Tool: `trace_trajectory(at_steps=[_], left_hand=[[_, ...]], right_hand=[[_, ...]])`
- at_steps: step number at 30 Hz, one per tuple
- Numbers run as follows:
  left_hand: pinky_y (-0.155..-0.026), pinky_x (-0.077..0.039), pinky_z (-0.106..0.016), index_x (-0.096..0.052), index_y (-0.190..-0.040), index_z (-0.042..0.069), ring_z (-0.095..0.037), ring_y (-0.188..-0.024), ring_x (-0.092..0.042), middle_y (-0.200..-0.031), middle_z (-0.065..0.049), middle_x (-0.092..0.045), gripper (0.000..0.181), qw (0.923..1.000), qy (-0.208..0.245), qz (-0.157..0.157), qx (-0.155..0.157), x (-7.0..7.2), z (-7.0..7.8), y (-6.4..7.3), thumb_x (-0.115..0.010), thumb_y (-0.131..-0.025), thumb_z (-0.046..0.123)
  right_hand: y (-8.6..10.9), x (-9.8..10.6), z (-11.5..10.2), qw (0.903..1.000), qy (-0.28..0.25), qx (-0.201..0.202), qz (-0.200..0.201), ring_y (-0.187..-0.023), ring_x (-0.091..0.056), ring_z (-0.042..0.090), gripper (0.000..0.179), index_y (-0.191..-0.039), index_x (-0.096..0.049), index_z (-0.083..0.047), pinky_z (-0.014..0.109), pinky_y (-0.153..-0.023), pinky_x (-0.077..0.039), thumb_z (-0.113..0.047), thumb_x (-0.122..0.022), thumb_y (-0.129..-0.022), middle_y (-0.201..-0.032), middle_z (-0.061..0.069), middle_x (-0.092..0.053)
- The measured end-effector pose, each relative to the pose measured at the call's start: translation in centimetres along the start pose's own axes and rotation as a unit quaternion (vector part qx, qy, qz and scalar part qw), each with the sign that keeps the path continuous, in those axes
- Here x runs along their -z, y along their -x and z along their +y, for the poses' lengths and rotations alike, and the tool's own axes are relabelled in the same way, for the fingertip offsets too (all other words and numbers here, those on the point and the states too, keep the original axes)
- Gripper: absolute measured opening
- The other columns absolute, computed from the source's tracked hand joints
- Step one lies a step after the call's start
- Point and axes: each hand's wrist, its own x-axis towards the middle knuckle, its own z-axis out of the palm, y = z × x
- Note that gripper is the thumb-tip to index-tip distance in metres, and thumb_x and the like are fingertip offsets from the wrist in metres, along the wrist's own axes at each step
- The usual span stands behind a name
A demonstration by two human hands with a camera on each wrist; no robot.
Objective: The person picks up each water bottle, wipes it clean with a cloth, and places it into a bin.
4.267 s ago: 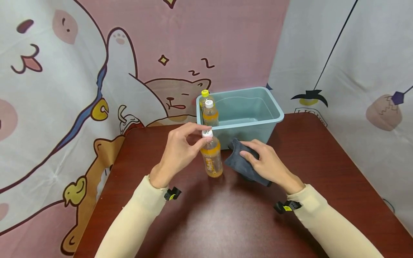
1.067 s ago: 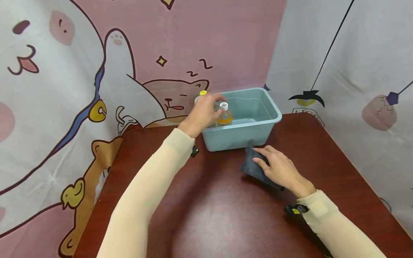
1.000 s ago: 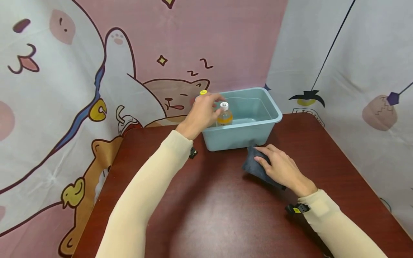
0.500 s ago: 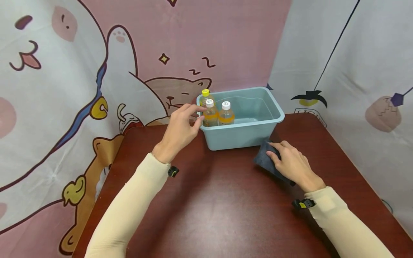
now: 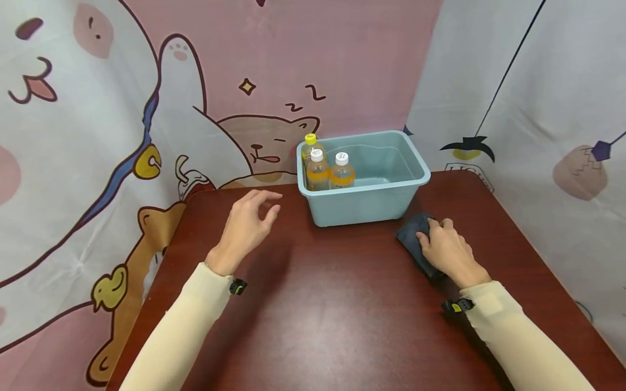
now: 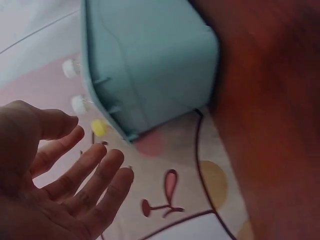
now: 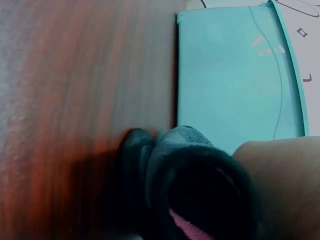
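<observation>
My left hand [image 5: 244,228] hovers over the table left of the pale blue bin [image 5: 362,207], holding nothing. Its fingers are loosely bent, with thumb and forefinger apart; in the left wrist view the same hand [image 6: 75,185] has its fingers spread. Three bottles stand upright at the bin's left end: one with a yellow cap [image 5: 310,141] and two white-capped ones, the left bottle [image 5: 318,175] and the right bottle [image 5: 342,175]. On the table right of the bin, my right hand [image 5: 447,247] grips a dark grey cloth [image 5: 411,234], which looks folded in the right wrist view.
The reddish-brown wooden table [image 5: 313,304] extends towards me in front of the bin. Behind it hangs a pink and white cartoon-printed curtain [image 5: 362,65], close to the bin's back. The bin's right part shows bare floor inside.
The left hand let go of a white-capped bottle inside the bin, then drew back left and towards me. The right hand has moved the cloth rightward along the table.
</observation>
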Motion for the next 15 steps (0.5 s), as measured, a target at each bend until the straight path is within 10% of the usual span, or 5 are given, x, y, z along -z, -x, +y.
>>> trace_trajectory(at_steps=[9, 15], left_hand=[[-0.098, -0.066, -0.054, -0.080, -0.144, 0.014, -0.035, -0.119, -0.079, -0.140, -0.014, -0.078, 0.032, 0.9989, -0.015, -0.036, 0.026, -0.4, -2.4, 2.7, -0.078, -0.113, 0.022], [-0.102, -0.067, -0.057, -0.077, -0.150, 0.014, -0.038, -0.124, -0.078, -0.148, -0.016, -0.073, 0.039, 0.9970, -0.035, -0.058, 0.038, -0.4, -3.2, 4.3, -0.079, -0.114, 0.030]], right_hand=[[0.8, 0.7, 0.2, 0.9987, 0.011, -0.019, -0.046, -0.133, -0.053, 0.067, 0.090, -0.176, -0.027, 0.016, 0.083, -0.089, -0.057, -0.047, -0.060, -0.120, -0.160, 0.052, -0.034], [1.3, 0.7, -0.2, 0.9996, -0.008, 0.009, 0.026, -0.139, -0.047, 0.066, 0.089, -0.178, -0.033, 0.004, 0.083, -0.097, -0.052, -0.053, -0.064, -0.118, -0.164, 0.046, -0.036]])
